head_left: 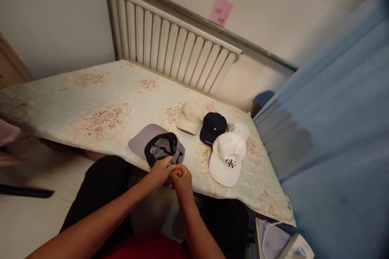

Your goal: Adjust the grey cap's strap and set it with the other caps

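Close to the near edge of a table (91,101) draped in a smooth, pale floral cloth, the left hand (160,171) and right hand (181,179) meet, both curled and pinching the rear strap of a grey cap (158,145). It lies upside down, black lining showing, flat brim pointing away to the left and the strap toward the person. Beside it sit a soft beige cap (190,118), a navy cap (212,127) and a white cap (227,158) with dark letters. A ribbed radiator (170,48) lines the wall behind.
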